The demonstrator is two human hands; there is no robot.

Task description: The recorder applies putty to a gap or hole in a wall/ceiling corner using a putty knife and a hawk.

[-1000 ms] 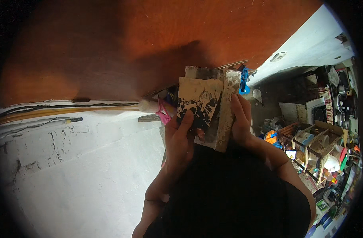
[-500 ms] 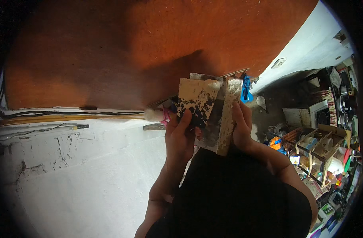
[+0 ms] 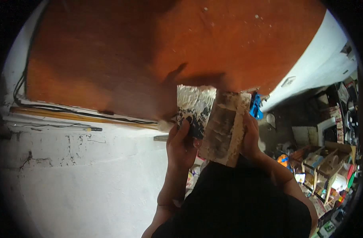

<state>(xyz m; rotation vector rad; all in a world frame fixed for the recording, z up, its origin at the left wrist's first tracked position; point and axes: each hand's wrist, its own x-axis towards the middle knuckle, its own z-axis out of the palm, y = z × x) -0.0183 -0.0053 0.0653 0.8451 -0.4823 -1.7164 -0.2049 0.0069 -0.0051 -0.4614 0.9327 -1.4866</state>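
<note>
Pinched between thumb and fingers, a broad, dark putty knife [image 3: 195, 104] is held up by my left hand [image 3: 181, 143]. Ridged whitish paste coats its upper blade, with black showing through lower down. To its right, my right hand [image 3: 251, 135] is closed round the right edge of a rectangular board [image 3: 222, 129] smeared with brownish-grey paste. Thick paste lines that edge. The knife's right side meets or overlaps the board's left side; whether they touch I cannot tell. Most of my right fingers are hidden behind the board.
An orange-brown panel [image 3: 237, 43] spans the top, with cables [image 3: 122, 118] and a yellow strip along its lower edge. A white, cracked wall [image 3: 94, 170] is at left. Blue cloth or plastic [image 3: 256, 107] hangs beyond the board. A cluttered shelf [image 3: 322, 160] stands at right.
The board has turned so its broad face shows more, where its edge faced up before. The knife has tilted, and its upper blade now looks thickly coated and shiny. The view has shifted slightly.
</note>
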